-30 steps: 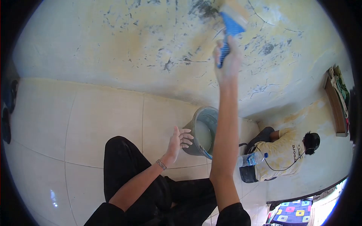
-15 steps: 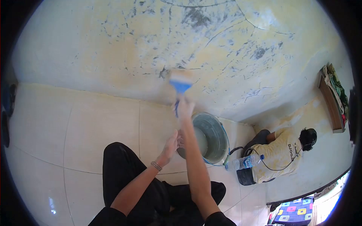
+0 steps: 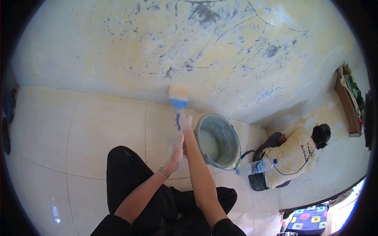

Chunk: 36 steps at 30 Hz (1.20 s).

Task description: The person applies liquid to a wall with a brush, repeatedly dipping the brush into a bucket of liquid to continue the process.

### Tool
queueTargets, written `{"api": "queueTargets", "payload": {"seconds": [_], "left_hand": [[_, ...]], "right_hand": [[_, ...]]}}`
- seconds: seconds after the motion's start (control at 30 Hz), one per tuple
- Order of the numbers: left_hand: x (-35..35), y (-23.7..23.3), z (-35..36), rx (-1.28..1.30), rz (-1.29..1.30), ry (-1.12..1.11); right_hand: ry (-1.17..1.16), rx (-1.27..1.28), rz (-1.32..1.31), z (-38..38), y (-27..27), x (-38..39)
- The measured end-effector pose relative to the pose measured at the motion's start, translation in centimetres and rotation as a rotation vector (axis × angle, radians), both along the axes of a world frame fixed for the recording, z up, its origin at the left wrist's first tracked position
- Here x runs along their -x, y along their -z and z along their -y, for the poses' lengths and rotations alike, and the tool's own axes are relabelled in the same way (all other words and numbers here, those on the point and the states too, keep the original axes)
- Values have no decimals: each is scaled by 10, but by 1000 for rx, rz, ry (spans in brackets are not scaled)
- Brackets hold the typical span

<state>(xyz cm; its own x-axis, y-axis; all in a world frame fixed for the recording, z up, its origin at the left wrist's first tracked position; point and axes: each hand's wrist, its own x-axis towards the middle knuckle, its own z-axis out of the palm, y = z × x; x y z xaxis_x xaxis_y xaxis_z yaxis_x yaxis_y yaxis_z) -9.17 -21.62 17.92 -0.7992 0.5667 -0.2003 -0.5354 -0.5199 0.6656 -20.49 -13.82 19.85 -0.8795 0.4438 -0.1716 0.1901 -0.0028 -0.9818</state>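
Note:
My right hand (image 3: 184, 122) is wrapped round the handle of a wide paintbrush (image 3: 178, 103) with a blue middle and pale bristles, slightly blurred. The bristles are against the lower part of the cracked, patchy wall (image 3: 118, 59), just above the floor. Under my right wrist, my left hand (image 3: 175, 154) is held up with its fingers stretched out; some of them are hidden behind the right forearm. It appears to hold nothing. To the right of my forearm stands a grey bucket (image 3: 230, 151) with whitish liquid inside.
A co-worker (image 3: 291, 155) in a yellowish shirt crouches at the right, facing the wall. A clear plastic bottle (image 3: 258, 167) is near that person's back. Pale tiles (image 3: 106, 122) cover the floor. A wooden shelf with cloths (image 3: 348, 106) hangs at far right.
My right hand has brought the brush down and to the left along the wall. My left hand has shifted slightly left, and the bucket shows more fully.

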Motion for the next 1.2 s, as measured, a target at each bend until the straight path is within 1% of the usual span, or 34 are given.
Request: {"api": "queueTargets", "payload": {"seconds": [0.1,0.17,0.23,0.3,0.37,0.4,0.5,0.53,0.6,0.63,0.7,0.73,0.8,0.87,0.9,0.93,1.0,1.03,1.1,1.17,1.2], "left_hand": [[3,7,14,-79,20,56],[5,-6,18,-271,-109,68],[8,-18,19,-420,-184,97],[9,-27,20,-524,-197,153],[9,-34,28,-501,-253,191],[8,-36,32,-485,-277,202],[4,-39,23,-494,-234,254],[2,-42,23,-466,-214,217],[-1,-49,24,-412,-178,137],[-1,-43,22,-370,-121,103],[-4,-13,19,-294,-8,39],[-6,-10,20,-307,17,29],[-11,-10,17,-333,71,11],[-9,-8,18,-231,13,19],[-8,-9,17,-181,-17,20],[-7,-20,20,-197,-54,17],[-5,-40,28,-229,-121,8],[-2,-36,27,-310,-119,27],[8,-27,25,-474,-118,61],[11,-31,32,-478,-140,52],[12,-34,35,-480,-151,48]], "right_hand": [[136,201,227,-4,25,13],[110,-24,98,-11,-3,26],[77,89,-140,10,-70,13],[35,-97,-356,18,-111,0],[-73,-7,-501,21,-147,-7],[-133,45,-568,23,-154,-4],[-123,157,-406,21,-157,16],[-95,121,-369,19,-141,21],[-46,50,-297,20,-92,36],[-46,42,-260,27,-80,32],[-42,15,-159,35,-40,19],[-36,0,-97,34,-20,19],[-65,73,60,36,-6,16],[-105,179,162,30,-8,18],[-136,252,188,29,-22,16],[-171,325,214,27,-36,16],[-272,304,164,27,-63,20],[-318,297,141,28,-77,23],[-233,426,34,44,-128,21],[-220,90,-55,59,-186,13],[-206,13,-105,68,-218,5]]}}
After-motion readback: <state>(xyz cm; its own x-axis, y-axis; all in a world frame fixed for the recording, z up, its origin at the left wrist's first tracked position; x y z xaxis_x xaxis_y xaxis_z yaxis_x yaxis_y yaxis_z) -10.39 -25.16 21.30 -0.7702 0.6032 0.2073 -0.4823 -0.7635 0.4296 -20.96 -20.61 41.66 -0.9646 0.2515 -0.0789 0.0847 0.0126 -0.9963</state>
